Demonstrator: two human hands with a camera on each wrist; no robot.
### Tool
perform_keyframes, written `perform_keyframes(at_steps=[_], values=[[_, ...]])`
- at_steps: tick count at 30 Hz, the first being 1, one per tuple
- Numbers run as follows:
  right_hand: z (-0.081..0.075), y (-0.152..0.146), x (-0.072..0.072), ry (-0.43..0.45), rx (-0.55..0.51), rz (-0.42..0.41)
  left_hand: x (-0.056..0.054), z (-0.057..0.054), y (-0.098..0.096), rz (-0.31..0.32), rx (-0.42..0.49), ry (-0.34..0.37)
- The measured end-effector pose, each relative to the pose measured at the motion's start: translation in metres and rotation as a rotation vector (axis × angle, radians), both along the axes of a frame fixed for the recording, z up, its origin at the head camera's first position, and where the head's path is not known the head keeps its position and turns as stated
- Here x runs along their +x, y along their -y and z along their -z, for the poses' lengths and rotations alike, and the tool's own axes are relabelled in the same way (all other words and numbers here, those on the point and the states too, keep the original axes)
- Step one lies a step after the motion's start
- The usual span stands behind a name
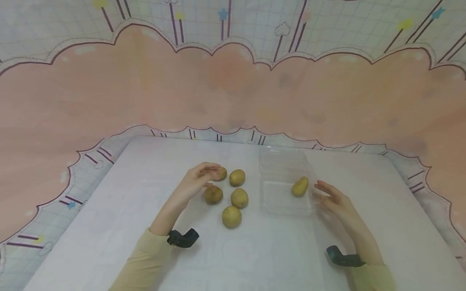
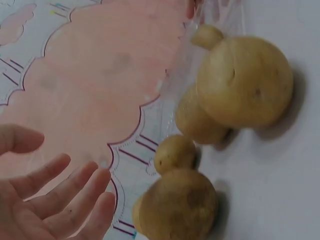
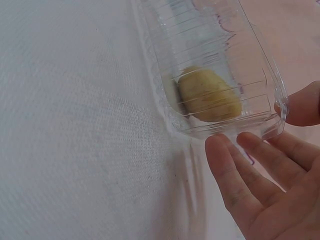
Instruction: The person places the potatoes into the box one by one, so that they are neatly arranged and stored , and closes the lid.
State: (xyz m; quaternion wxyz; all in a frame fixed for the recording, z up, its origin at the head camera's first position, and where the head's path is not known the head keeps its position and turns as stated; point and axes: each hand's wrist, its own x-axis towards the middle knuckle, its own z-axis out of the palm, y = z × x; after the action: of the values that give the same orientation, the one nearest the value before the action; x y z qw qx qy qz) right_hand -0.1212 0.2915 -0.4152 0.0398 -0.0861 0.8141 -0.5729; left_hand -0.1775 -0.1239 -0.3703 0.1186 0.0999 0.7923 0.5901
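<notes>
Left of the clear container, one half-hidden potato lies very near the closer left hand, loose-fingered and empty, while the relaxed right hand is by the container's right edge.

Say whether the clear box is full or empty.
Neither: the clear box holds one potato, seen through its wall; the head view shows bare space beside it.

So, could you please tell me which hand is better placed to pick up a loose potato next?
Probably the left hand: it is close beside the loose potatoes, while the right hand is across the clear container from them.
</notes>
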Motion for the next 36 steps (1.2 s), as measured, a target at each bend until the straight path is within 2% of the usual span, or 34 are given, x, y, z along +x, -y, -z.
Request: perform_keyframes(at_steps=[4, 12, 20, 25, 30, 36], values=[[0.0, 0.0, 0.0, 0.009, 0.016, 0.003, -0.004, 0.004, 0.007, 0.013, -0.045, -0.007], [-0.003, 0.0, 0.001, 0.055, 0.041, 0.012, -0.014, 0.022, 0.02, 0.079, -0.08, -0.007], [-0.002, 0.001, 0.001, 0.027, 0.027, 0.006, -0.019, 0.039, 0.031, 0.162, -0.183, -0.009], [-0.003, 0.001, 0.001, 0.034, 0.032, 0.002, -0.021, 0.043, 0.036, 0.224, -0.178, -0.004], [-0.001, 0.0, 0.001, 0.027, 0.032, -0.002, -0.022, 0.046, 0.039, 0.305, -0.168, -0.035], [0.0, -0.001, 0.001, 0.014, 0.002, -0.012, -0.021, 0.046, 0.041, 0.343, -0.223, -0.064]])
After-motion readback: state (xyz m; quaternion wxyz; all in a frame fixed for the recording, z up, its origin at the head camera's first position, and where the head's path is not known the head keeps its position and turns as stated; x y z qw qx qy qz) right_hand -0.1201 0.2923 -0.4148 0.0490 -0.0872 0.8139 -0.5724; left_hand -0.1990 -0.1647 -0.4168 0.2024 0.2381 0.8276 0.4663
